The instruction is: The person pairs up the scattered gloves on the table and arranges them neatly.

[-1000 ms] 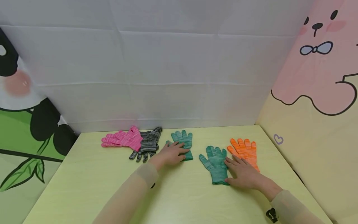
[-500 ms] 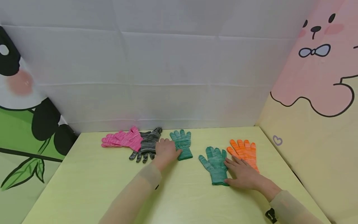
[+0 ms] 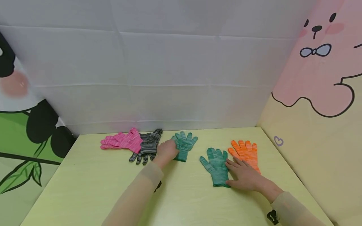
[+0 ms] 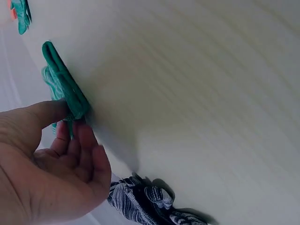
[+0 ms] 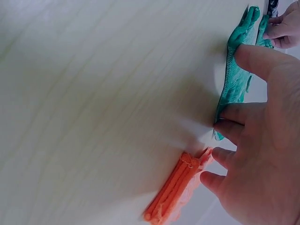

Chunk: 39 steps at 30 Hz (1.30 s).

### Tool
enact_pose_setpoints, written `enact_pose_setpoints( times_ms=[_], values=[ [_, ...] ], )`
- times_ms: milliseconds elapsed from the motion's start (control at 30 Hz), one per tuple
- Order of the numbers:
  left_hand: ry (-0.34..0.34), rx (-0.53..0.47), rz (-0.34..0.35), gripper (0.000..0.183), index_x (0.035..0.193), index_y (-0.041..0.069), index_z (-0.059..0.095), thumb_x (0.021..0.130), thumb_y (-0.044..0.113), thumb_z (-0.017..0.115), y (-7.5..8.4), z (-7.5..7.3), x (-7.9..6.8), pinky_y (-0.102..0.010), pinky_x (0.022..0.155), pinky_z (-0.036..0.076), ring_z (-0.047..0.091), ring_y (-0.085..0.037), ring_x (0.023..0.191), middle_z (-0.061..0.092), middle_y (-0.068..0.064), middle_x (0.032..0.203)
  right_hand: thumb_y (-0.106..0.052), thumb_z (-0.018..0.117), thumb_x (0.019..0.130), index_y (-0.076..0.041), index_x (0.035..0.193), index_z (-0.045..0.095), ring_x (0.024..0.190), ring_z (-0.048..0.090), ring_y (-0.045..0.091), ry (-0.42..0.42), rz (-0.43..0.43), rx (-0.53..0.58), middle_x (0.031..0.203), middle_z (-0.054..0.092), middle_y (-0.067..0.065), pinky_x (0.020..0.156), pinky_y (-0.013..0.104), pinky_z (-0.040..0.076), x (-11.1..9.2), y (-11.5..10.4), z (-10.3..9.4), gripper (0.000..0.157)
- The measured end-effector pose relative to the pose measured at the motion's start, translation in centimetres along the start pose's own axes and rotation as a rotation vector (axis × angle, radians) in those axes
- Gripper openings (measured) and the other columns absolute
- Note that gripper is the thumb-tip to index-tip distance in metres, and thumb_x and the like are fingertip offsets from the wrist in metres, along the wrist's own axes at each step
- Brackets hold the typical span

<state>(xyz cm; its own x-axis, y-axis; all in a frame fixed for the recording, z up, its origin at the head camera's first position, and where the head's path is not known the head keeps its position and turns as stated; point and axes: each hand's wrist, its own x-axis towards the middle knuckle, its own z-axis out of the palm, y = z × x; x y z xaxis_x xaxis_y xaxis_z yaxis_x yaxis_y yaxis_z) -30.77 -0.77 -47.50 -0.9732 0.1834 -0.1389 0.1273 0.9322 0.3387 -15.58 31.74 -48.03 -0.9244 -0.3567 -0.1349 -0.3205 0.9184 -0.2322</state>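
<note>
Near the back of the table, my left hand (image 3: pixel 167 151) pinches the left edge of a green knitted glove (image 3: pixel 185 145) by its cuff. In the left wrist view, thumb and fingers (image 4: pixel 84 136) meet at the corner of that cuff (image 4: pixel 70 86). A second green glove (image 3: pixel 217 166) lies flat further right, fingers pointing away. My right hand (image 3: pixel 244 174) rests with spread fingers along its right edge, the thumb at the cuff. Those fingertips also reach over an orange glove (image 3: pixel 248 153), whose lower part is partly hidden.
A grey-and-black striped pair of gloves (image 3: pixel 149 146) lies just left of my left hand, partly overlapped by a pink pair (image 3: pixel 123 140). A pale wall (image 3: pixel 181 103) borders the table (image 3: pixel 85 188) at the back, with a printed panel (image 3: pixel 299 141) on the right.
My left hand has slid off the top of the far green glove to its left edge and gripped it. That glove has turned, its fingers tilting right. The right hand stays put.
</note>
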Motion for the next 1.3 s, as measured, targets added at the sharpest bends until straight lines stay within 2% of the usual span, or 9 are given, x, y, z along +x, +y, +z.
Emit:
enact_pose_setpoints(
  times_ms=[133, 200, 300, 433, 600, 800, 967, 1100, 1300],
  values=[
    [-0.046, -0.177, 0.029, 0.012, 0.098, 0.004, 0.072, 0.096, 0.015, 0.066, -0.5, -0.9, 0.0, -0.034, 0.069, 0.052, 0.063, -0.019, 0.082, 0.070, -0.005, 0.100, -0.057, 0.063, 0.096, -0.003, 0.156, 0.041, 0.151, 0.019, 0.046, 0.001, 0.000, 0.002, 0.163, 0.034, 0.015, 0.118, 0.067, 0.017, 0.0, 0.0, 0.0, 0.084],
    [-0.065, -0.245, 0.036, 0.043, 0.133, -0.002, 0.062, 0.096, 0.018, 0.069, -0.8, -1.3, 0.0, -0.045, 0.093, 0.053, 0.063, -0.030, 0.116, 0.063, -0.015, 0.135, -0.056, 0.064, 0.096, -0.002, 0.156, 0.041, 0.151, 0.019, 0.046, 0.003, 0.000, 0.003, 0.163, 0.035, 0.015, 0.118, 0.067, 0.017, 0.0, 0.0, -0.1, 0.084],
    [-0.116, -0.382, 0.010, 0.034, 0.115, -0.007, 0.064, 0.093, 0.017, 0.071, -1.0, -1.8, 0.2, -0.041, 0.082, 0.055, 0.065, -0.029, 0.097, 0.067, -0.016, 0.110, -0.056, 0.064, 0.095, -0.002, 0.156, 0.041, 0.151, 0.019, 0.046, 0.004, 0.000, 0.008, 0.163, 0.034, 0.015, 0.118, 0.067, 0.017, 0.0, -0.1, -0.1, 0.084],
    [-0.208, -0.629, -0.112, 0.020, 0.084, 0.005, 0.057, 0.091, 0.013, 0.074, -1.4, -2.2, 0.5, -0.033, 0.059, 0.045, 0.047, -0.017, 0.060, 0.050, -0.004, 0.073, -0.056, 0.064, 0.096, -0.002, 0.156, 0.041, 0.151, 0.018, 0.046, 0.006, -0.001, 0.008, 0.163, 0.034, 0.015, 0.118, 0.067, 0.017, 0.1, 0.0, 0.0, 0.084],
    [-0.289, -0.825, -0.202, 0.017, 0.087, 0.007, 0.059, 0.092, 0.011, 0.075, -1.8, -2.6, 0.5, -0.031, 0.065, 0.053, 0.051, -0.013, 0.060, 0.052, -0.003, 0.076, -0.055, 0.064, 0.096, -0.001, 0.155, 0.041, 0.151, 0.019, 0.046, 0.005, -0.003, 0.003, 0.163, 0.035, 0.015, 0.118, 0.067, 0.017, 0.1, 0.0, 0.0, 0.084],
    [-0.332, -0.851, -0.178, 0.036, 0.070, 0.016, 0.044, 0.094, 0.006, 0.069, -1.9, -2.7, 0.4, -0.030, 0.061, 0.049, 0.046, -0.013, 0.058, 0.045, 0.000, 0.065, -0.055, 0.065, 0.095, -0.001, 0.155, 0.042, 0.151, 0.020, 0.046, 0.006, -0.001, 0.005, 0.162, 0.036, 0.016, 0.117, 0.068, 0.017, 0.1, -0.1, -0.1, 0.084],
    [-0.358, -0.899, -0.180, 0.010, 0.097, 0.007, 0.056, 0.096, 0.003, 0.064, -2.1, -2.5, 0.5, -0.027, 0.060, 0.050, 0.050, -0.014, 0.063, 0.052, -0.003, 0.078, -0.056, 0.065, 0.095, -0.001, 0.155, 0.042, 0.151, 0.020, 0.046, 0.008, -0.004, -0.001, 0.162, 0.036, 0.016, 0.117, 0.068, 0.018, 0.1, -0.1, 0.0, 0.084],
    [-0.410, -1.046, -0.095, 0.048, 0.145, 0.008, 0.048, 0.099, 0.003, 0.058, -2.4, -2.2, 0.4, -0.028, 0.066, 0.050, 0.053, -0.013, 0.070, 0.059, -0.007, 0.094, -0.056, 0.065, 0.095, -0.001, 0.155, 0.042, 0.151, 0.020, 0.047, 0.011, -0.008, -0.002, 0.162, 0.036, 0.016, 0.117, 0.067, 0.018, 0.1, 0.0, 0.1, 0.084],
    [-0.468, -1.240, 0.236, 0.062, 0.159, 0.014, 0.029, 0.103, -0.002, 0.048, -2.6, -2.1, -0.2, -0.031, 0.079, 0.051, 0.062, -0.018, 0.100, 0.057, -0.009, 0.137, -0.056, 0.065, 0.095, -0.001, 0.155, 0.042, 0.151, 0.020, 0.046, 0.011, -0.008, -0.003, 0.162, 0.037, 0.016, 0.117, 0.067, 0.018, 0.0, -0.2, 0.0, 0.084]
  ],
)
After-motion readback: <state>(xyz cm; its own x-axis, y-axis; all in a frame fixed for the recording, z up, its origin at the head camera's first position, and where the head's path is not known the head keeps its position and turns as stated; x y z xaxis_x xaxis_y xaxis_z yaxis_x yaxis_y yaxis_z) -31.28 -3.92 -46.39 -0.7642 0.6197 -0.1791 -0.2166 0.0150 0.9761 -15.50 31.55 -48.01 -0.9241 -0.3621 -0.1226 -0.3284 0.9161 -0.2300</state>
